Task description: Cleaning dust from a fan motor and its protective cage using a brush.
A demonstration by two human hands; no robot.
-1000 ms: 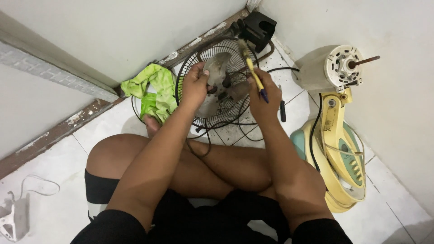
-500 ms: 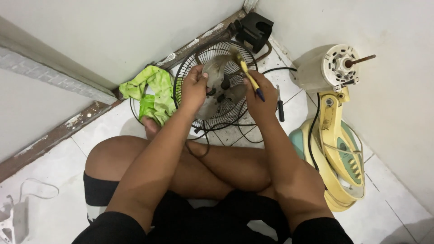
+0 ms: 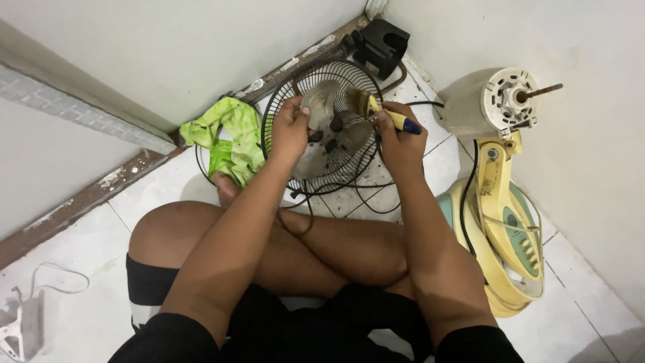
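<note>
Head view: left hand (image 3: 290, 131) grips the grey fan blade (image 3: 330, 131) over the wire fan guard (image 3: 322, 128) on the far floor; right hand (image 3: 396, 138) clasps a yellow-handled brush (image 3: 390, 115), bristles touching the blade.

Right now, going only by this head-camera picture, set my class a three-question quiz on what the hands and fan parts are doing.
1. True or false: the left hand grips the fan blade resting in the wire fan guard.
2. What does the right hand hold? A) paintbrush B) pliers C) hammer
3. Which side of the guard is the green cloth on in the picture?

Key: 1 true; 2 A, a yellow-handled paintbrush; 3 left.
</note>
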